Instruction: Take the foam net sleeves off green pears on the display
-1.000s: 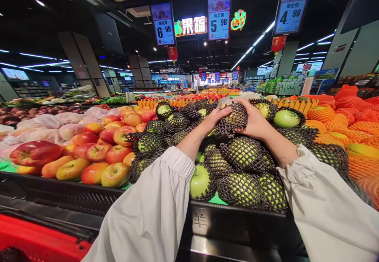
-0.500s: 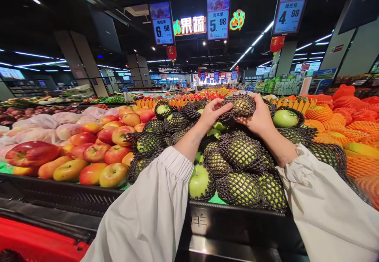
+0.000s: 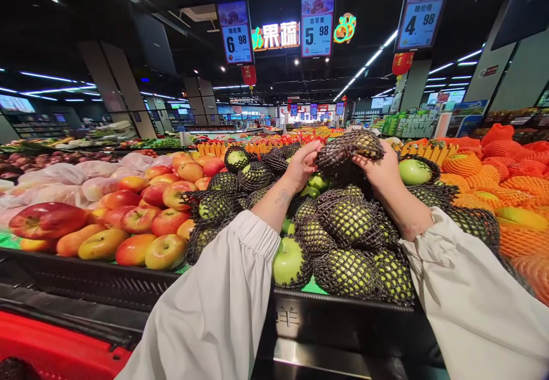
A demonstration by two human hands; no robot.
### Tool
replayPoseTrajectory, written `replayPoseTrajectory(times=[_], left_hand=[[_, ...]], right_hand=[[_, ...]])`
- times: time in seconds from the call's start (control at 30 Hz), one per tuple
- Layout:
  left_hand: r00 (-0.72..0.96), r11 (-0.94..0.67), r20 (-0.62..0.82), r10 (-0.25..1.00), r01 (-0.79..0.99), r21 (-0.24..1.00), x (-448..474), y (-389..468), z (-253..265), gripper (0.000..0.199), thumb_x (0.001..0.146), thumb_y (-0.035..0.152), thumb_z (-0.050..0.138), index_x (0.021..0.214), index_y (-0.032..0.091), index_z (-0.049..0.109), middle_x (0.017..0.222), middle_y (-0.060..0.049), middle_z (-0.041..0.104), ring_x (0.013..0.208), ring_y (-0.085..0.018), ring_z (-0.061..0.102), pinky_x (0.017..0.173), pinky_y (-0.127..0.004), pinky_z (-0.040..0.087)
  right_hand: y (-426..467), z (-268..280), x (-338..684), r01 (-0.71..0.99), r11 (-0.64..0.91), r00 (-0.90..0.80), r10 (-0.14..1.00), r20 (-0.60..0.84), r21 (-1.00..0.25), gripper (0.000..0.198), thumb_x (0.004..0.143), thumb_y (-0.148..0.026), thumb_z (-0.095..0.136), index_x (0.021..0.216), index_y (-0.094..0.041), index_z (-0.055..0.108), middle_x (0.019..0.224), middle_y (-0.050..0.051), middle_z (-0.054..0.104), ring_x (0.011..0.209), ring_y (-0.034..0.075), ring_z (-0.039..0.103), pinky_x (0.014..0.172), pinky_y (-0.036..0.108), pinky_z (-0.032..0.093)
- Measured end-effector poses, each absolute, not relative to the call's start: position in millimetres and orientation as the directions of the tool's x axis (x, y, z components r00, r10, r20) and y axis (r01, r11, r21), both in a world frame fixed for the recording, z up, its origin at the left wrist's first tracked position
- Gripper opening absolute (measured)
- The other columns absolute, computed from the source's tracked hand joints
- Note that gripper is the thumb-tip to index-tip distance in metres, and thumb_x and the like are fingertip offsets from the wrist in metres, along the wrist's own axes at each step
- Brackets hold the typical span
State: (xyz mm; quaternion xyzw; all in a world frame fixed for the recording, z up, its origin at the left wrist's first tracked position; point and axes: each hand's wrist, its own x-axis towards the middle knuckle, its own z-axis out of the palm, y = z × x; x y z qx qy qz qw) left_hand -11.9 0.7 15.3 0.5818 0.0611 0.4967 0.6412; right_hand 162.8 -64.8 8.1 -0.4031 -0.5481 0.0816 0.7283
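Note:
Both of my hands hold a green apple in a black foam net above the pile. My left hand is closed on the net's left end, its fingertips partly hidden by the mesh. Around the right end, where green-yellow shows through the mesh, my right hand is wrapped. Below lie several netted green apples, stacked toward the front. A green apple with its net pulled partly down sits at the front edge, and another green apple shows bare skin right of my right hand.
Red-yellow apples fill the display on the left, with plastic-wrapped fruit behind them. Fruit in orange foam nets is heaped on the right. A black tray edge runs along the front. Price screens hang overhead.
The net has been drawn out longer and tilted, its right end higher. My left hand has shifted slightly left, and my right hand slightly right.

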Motion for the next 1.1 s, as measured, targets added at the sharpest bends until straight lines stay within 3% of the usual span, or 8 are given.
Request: replayPoseTrajectory(times=[0.2,0.4,0.57,0.67,0.77,0.83,0.9,1.1], left_hand=[[0.591,-0.258,0.517,0.619,-0.469,0.845,-7,16,8,0.045,0.058,0.034,0.088,0.093,0.016,0.065,0.082,0.001,0.067,0.061,-0.006,0.053,0.051,-0.02,0.034],[0.335,-0.353,0.587,0.737,-0.55,0.757,-4,21,8,0.028,0.077,0.028,0.077,0.096,0.019,0.059,0.078,0.003,0.063,0.056,-0.005,0.049,0.048,-0.017,0.031],[0.271,-0.463,0.617,0.739,-0.462,0.757,-3,23,7,0.02,0.084,0.019,0.066,0.099,0.02,0.053,0.085,0.001,0.06,0.062,-0.006,0.051,0.054,-0.017,0.038],[0.102,-0.737,0.787,0.608,-0.297,0.608,-4,23,7,0.023,0.08,0.014,0.066,0.094,0.021,0.049,0.097,-0.002,0.058,0.077,-0.01,0.056,0.069,-0.024,0.048],[0.106,-0.961,0.957,0.27,-0.03,0.274,-9,20,8,0.021,0.082,0.012,0.058,0.1,0.021,0.052,0.112,-0.007,0.059,0.102,-0.018,0.057,0.092,-0.036,0.049],[0.235,-0.995,0.967,0.093,0.048,0.085,-11,19,9,0.03,0.084,0.012,0.05,0.112,0.021,0.055,0.121,-0.009,0.06,0.117,-0.023,0.054,0.105,-0.044,0.043],[0.358,-0.999,0.934,0.021,0.041,0.007,-11,18,8,0.043,0.084,0.018,0.049,0.127,0.021,0.051,0.131,-0.011,0.059,0.126,-0.028,0.05,0.112,-0.051,0.036],[0.501,-0.998,0.863,0.061,0.019,0.06,-5,10,1,0.104,0.067,0.058,0.078,0.15,0.019,0.028,0.156,-0.02,0.035,0.145,-0.037,0.034,0.12,-0.056,0.027]], right_hand=[[-70,8,161,0.217,0.591,0.387,0.678,0.625,-0.777,0.051,0.056,-0.059,0.083,0.089,-0.024,0.068,0.107,0.011,0.073,0.11,0.039,0.065,0.088,0.055,0.057],[-80,11,146,0.224,0.649,0.121,0.722,0.681,-0.727,0.048,0.056,-0.048,0.089,0.093,-0.022,0.072,0.106,0.007,0.074,0.106,0.031,0.068,0.101,0.049,0.052],[-86,14,143,0.31,0.612,0.026,0.76,0.65,-0.728,0.052,0.054,-0.049,0.09,0.092,-0.02,0.071,0.101,0.008,0.075,0.099,0.03,0.069,0.1,0.052,0.051],[-85,13,142,0.252,0.607,0.107,0.757,0.645,-0.754,0.055,0.054,-0.048,0.091,0.097,-0.021,0.068,0.101,0.007,0.074,0.098,0.028,0.069,0.099,0.05,0.052],[-84,12,141,0.167,0.603,0.203,0.753,0.625,-0.78,0.054,0.056,-0.046,0.09,0.098,-0.024,0.064,0.103,0.004,0.073,0.099,0.026,0.068,0.095,0.045,0.055],[-82,12,141,0.116,0.61,0.259,0.743,0.617,-0.784,0.05,0.059,-0.047,0.088,0.096,-0.024,0.063,0.105,0.003,0.073,0.1,0.026,0.068,0.091,0.043,0.057],[-81,12,141,0.063,0.612,0.311,0.739,0.598,-0.788,0.049,0.061,-0.05,0.085,0.096,-0.024,0.064,0.105,0.003,0.072,0.1,0.027,0.068,0.085,0.042,0.059],[-81,13,143,0.043,0.557,0.349,0.77,0.535,-0.83,0.06,0.061,-0.056,0.083,0.109,-0.027,0.063,0.114,0.005,0.071,0.104,0.031,0.068,0.078,0.045,0.062]])
